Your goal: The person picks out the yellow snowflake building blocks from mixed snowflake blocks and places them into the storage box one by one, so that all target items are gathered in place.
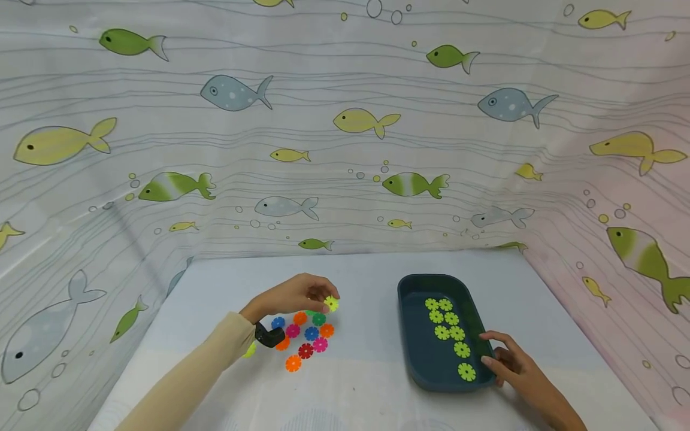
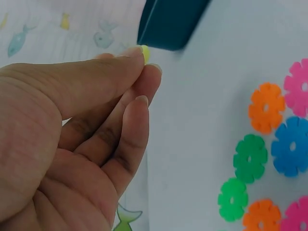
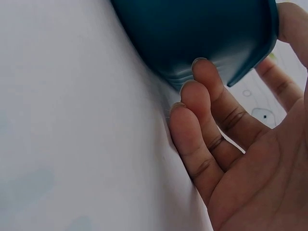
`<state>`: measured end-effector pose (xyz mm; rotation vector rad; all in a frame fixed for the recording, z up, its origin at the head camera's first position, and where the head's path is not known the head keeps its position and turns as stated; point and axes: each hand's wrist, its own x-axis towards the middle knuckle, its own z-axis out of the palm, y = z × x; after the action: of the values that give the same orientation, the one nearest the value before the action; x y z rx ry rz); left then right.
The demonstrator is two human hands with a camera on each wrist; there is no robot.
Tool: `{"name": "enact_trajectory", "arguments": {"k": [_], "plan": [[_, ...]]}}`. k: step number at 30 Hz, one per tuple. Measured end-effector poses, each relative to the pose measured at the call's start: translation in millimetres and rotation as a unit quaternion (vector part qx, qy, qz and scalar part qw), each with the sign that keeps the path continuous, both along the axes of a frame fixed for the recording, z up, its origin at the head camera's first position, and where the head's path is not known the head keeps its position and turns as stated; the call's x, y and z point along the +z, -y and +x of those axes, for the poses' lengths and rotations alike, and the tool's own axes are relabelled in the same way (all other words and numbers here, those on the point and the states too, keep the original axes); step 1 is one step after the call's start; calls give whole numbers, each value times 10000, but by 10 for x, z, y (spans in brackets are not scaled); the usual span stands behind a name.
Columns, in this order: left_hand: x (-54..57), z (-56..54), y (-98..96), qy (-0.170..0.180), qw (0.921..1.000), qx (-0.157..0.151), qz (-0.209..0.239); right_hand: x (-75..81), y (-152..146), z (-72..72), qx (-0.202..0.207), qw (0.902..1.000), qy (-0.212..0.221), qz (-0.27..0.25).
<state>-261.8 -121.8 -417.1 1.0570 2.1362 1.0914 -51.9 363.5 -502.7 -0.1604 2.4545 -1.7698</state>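
Observation:
My left hand (image 1: pixel 299 293) pinches a yellow-green notched interlocking disc (image 1: pixel 331 304) between thumb and fingertips, above a group of loose discs. In the left wrist view only a sliver of that disc (image 2: pixel 146 54) shows past the thumb. On the right, a dark teal tray (image 1: pixel 423 362) holds several yellow-green discs (image 1: pixel 456 333) lying flat on its floor. My right hand (image 1: pixel 520 371) grips the tray's right side near the front corner. Seen from the right wrist, three fingertips (image 3: pixel 188 126) lie along the outside of the tray wall (image 3: pixel 192 29), with the thumb at the rim.
Loose discs in orange, blue, pink, red and green lie left of the tray, among them a red disc (image 1: pixel 305 351) and an orange disc (image 1: pixel 293 363). One yellow-green disc (image 1: pixel 250 350) is partly hidden by the left wrist. A fish-patterned sheet (image 1: pixel 345 149) surrounds the white table (image 1: pixel 366 359).

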Motion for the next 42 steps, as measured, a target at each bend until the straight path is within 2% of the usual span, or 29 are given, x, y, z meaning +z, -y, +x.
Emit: {"name": "enact_trajectory", "arguments": {"k": [13, 17, 31, 42], "plan": [[67, -52, -399, -77, 9994, -293, 167, -3, -36, -37, 118, 9998, -167, -41], [94, -35, -531, -76, 9986, -493, 180, -11, -45, -39, 140, 9997, -168, -61], [66, -14, -959, -140, 9916, -1215, 421, 2, -1, -15, 125, 9996, -239, -62], [154, 38, -1248, -226, 9864, -1569, 442, -11, -25, -8, 44, 9997, -241, 45]]}}
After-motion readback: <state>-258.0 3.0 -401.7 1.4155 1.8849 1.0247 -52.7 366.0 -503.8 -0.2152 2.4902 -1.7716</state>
